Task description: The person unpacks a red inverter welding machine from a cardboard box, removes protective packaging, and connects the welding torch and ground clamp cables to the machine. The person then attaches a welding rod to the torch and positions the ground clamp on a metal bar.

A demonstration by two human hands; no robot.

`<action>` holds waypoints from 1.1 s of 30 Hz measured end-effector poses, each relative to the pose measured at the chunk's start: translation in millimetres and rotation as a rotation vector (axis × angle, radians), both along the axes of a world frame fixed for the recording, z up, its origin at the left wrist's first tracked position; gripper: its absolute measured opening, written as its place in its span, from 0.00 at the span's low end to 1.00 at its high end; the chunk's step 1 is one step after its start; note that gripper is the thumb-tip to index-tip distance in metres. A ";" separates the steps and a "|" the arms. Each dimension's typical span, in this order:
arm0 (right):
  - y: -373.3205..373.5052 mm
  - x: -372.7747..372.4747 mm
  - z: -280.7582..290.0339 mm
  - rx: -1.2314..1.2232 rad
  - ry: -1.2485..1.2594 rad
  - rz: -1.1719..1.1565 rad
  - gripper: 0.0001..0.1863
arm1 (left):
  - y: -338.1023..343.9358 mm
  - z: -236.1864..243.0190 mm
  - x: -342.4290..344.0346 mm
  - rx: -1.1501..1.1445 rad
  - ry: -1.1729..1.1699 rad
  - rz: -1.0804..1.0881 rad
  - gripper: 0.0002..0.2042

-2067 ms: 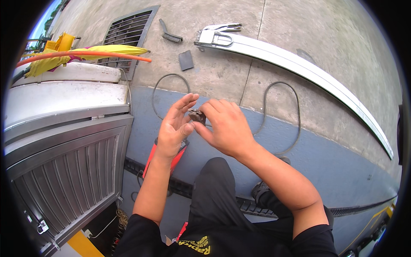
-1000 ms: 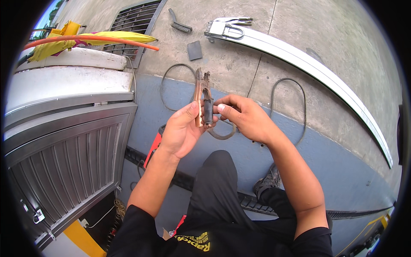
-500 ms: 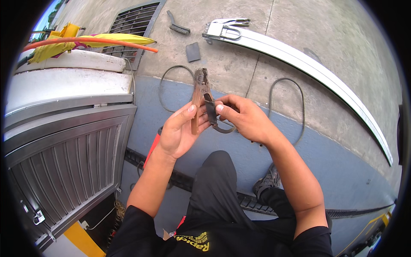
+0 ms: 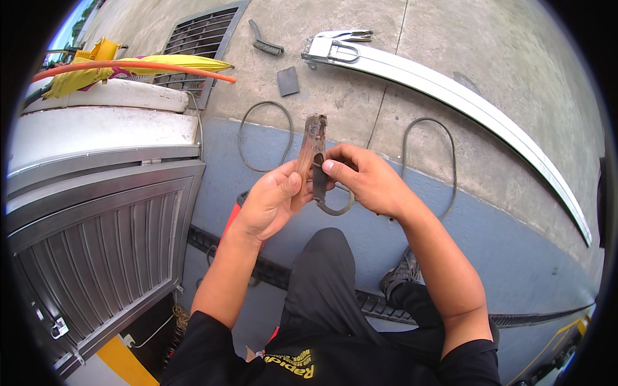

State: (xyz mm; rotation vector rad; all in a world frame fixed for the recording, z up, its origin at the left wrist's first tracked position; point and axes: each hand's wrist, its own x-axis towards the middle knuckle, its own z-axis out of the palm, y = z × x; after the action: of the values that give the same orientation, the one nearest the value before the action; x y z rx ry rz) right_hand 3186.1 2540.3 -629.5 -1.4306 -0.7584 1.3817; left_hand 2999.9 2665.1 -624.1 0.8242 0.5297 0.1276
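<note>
Bright daylight falls on the gray floor (image 4: 502, 90). A blue strip (image 4: 489, 244) runs along its near edge. A barred grate (image 4: 203, 35) lies toward its left edge, near a white ledge (image 4: 103, 132).

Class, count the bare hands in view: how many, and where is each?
2: the left hand holds the clamp by its brown side, the right hand by its dark handle.

Clamp (image 4: 309, 151) partly behind the fingers (image 4: 291, 182); red object (image 4: 232, 220) mostly behind the left forearm (image 4: 225, 276), its kind unclear
</note>
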 end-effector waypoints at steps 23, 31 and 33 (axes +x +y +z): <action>-15.3 41.3 -81.8 -0.287 -0.511 -0.010 0.22 | 75.3 -39.2 42.3 0.485 0.514 -0.227 0.24; -49.1 101.9 -197.8 -0.610 -0.900 0.048 0.23 | 245.4 -94.5 125.6 1.118 0.771 -0.154 0.32; -55.5 106.3 -224.8 -0.673 -0.906 0.022 0.22 | 274.0 -97.0 140.2 1.188 0.873 -0.229 0.32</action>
State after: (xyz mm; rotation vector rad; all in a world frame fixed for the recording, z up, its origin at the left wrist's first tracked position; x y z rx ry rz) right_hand 3292.4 2484.8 -854.3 -2.6624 -0.8863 0.9902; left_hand 3140.1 2939.1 -721.1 2.1282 1.2037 -0.1737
